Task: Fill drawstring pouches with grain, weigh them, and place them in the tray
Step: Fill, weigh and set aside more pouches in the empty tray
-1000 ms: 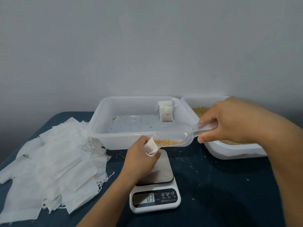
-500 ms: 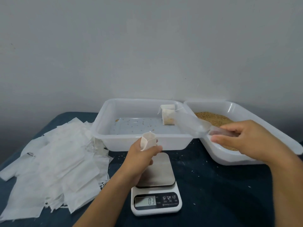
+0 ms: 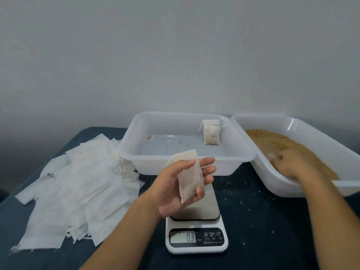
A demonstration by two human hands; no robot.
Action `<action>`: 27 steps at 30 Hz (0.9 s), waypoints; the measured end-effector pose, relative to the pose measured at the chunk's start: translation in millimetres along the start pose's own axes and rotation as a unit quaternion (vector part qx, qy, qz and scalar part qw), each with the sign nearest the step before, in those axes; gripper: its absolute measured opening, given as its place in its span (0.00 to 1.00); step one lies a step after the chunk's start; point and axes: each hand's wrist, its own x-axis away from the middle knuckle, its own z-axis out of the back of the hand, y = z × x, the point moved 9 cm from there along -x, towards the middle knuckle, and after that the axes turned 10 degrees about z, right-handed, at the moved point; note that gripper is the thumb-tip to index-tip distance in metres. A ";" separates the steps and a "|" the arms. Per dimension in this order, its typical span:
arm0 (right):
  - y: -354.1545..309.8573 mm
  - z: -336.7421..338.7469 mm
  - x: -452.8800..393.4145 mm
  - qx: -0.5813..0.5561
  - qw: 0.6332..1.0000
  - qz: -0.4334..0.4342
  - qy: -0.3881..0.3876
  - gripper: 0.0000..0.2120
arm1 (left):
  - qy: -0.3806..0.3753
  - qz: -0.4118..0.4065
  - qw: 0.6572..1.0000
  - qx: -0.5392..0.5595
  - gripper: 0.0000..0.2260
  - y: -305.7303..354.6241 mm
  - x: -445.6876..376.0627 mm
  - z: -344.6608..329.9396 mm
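My left hand (image 3: 171, 190) is held palm up above the scale (image 3: 196, 240), gripping a white drawstring pouch (image 3: 190, 174) with grain in its lower part. The scale display reads 0.3 and its platform is bare. My right hand (image 3: 296, 166) is down in the grain tray (image 3: 272, 184), blurred, resting on the brown grain (image 3: 282, 143) with the clear scoop (image 3: 272, 156) faintly visible at its fingertips. One filled pouch (image 3: 211, 133) leans against the far right wall of the white collecting tray (image 3: 187, 168).
A loose pile of empty white pouches (image 3: 78, 184) covers the left side of the dark blue table. Stray grains lie scattered around the scale and on the collecting tray's floor. A grey wall stands right behind both trays.
My right hand carried the emptied scoop from the pouch back right and down into the grain tray. My left hand turned palm up and lifted the pouch slightly.
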 end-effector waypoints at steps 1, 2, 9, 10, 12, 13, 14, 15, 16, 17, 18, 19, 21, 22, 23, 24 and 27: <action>-6.5 7.8 3.8 -0.001 0.999 0.017 0.033 0.23 | -0.001 0.005 1.000 -0.009 0.25 -0.3 -0.9 1.5; -14.9 19.9 10.2 -0.020 0.995 0.044 0.092 0.25 | 0.000 0.009 1.000 -0.019 0.24 0.1 -2.1 3.6; -166.8 31.0 110.3 -0.282 0.855 0.429 0.076 0.21 | 0.003 0.021 0.996 -0.089 0.20 3.9 -8.0 3.3; -182.1 15.1 117.2 -0.281 0.847 0.450 0.023 0.20 | 0.007 0.017 0.995 -0.095 0.21 4.1 -7.7 2.8; -195.1 -3.8 121.5 -0.347 0.818 0.459 -0.018 0.10 | 0.003 0.013 0.994 -0.113 0.22 2.8 -5.6 0.2; -196.1 -6.5 121.2 -0.387 0.803 0.452 -0.015 0.06 | -0.003 0.012 0.992 -0.122 0.21 1.8 -3.6 -1.5; -195.2 -7.9 120.5 -0.415 0.793 0.446 -0.005 0.04 | -0.007 0.010 0.992 -0.129 0.20 1.7 -1.0 -2.3; -193.9 -10.0 120.0 -0.435 0.787 0.438 0.000 0.03 | -0.007 0.008 0.990 -0.138 0.19 1.9 1.9 -1.6; -192.1 -13.4 118.5 -0.457 0.781 0.426 0.000 0.03 | 0.000 0.002 0.988 -0.155 0.20 3.3 4.9 0.6; -189.9 -16.7 115.8 -0.470 0.779 0.415 0.001 0.03 | 0.017 -0.013 0.982 -0.186 0.20 6.3 7.8 5.0; -187.3 -18.7 113.0 -0.471 0.783 0.406 0.014 0.04 | 0.046 -0.038 0.972 -0.227 0.21 10.5 11.5 11.4; -184.9 -18.8 111.5 -0.462 0.790 0.402 0.035 0.05 | 0.080 -0.067 0.957 -0.270 0.21 15.6 15.4 17.7; -181.5 -17.6 111.0 -0.453 0.794 0.399 0.069 0.07 | 0.139 -0.129 0.919 -0.344 0.20 25.4 24.0 23.6; -180.0 -16.7 111.5 -0.456 0.792 0.399 0.080 0.08 | 0.164 -0.156 0.900 -0.372 0.17 29.1 28.0 24.7; -179.4 -16.3 112.1 -0.463 0.788 0.397 0.084 0.09 | 0.190 -0.180 0.880 -0.396 0.15 32.5 30.9 26.7; -179.1 -17.2 112.7 -0.473 0.784 0.395 0.081 0.09 | 0.221 -0.202 0.859 -0.416 0.12 35.3 33.3 29.7; -178.7 -24.6 111.6 -0.519 0.765 0.377 0.061 0.11 | 0.289 -0.247 0.823 -0.421 0.05 39.8 36.4 39.1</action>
